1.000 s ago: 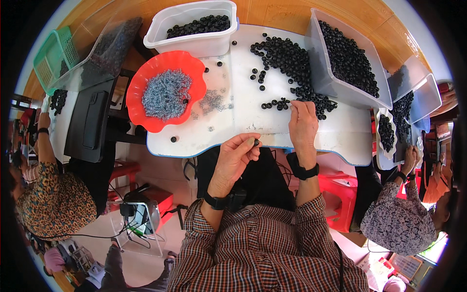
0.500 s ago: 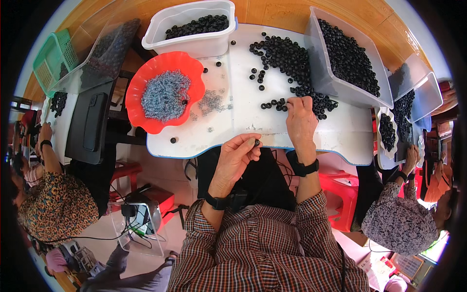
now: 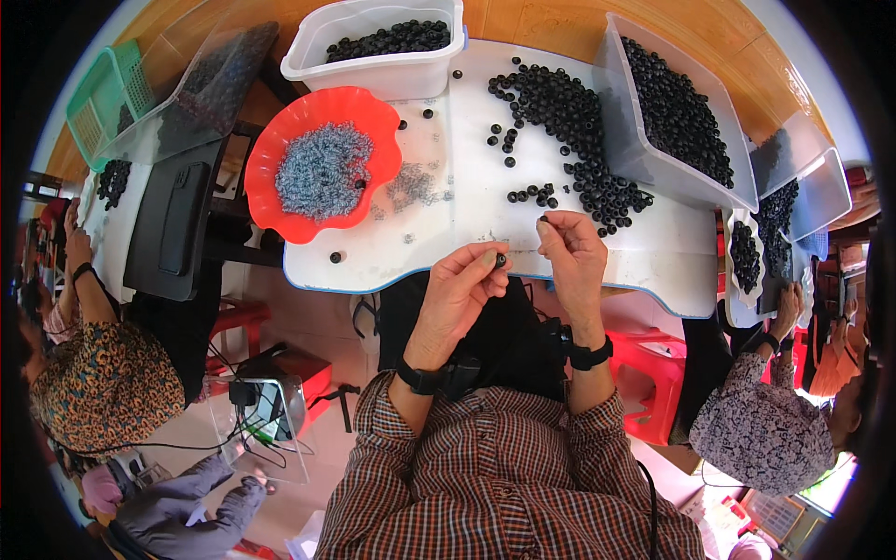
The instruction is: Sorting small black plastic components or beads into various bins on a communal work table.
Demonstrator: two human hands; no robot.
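One view here: a wide fisheye worn on the head, left one of the pair, aimed pretty steeply down. It sits close above the wearer's checked shirt (image 3: 509,467), so the left fingers (image 3: 473,257) and right fingers (image 3: 571,222) land mid-view, with the white surface (image 3: 653,266) beyond and straight edges bowing outward.

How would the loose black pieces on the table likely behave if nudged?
The small black pieces look rounded, so they would probably roll. Their shine suggests smooth, perhaps slippery surfaces. Those lying apart might travel farther than crowded ones.
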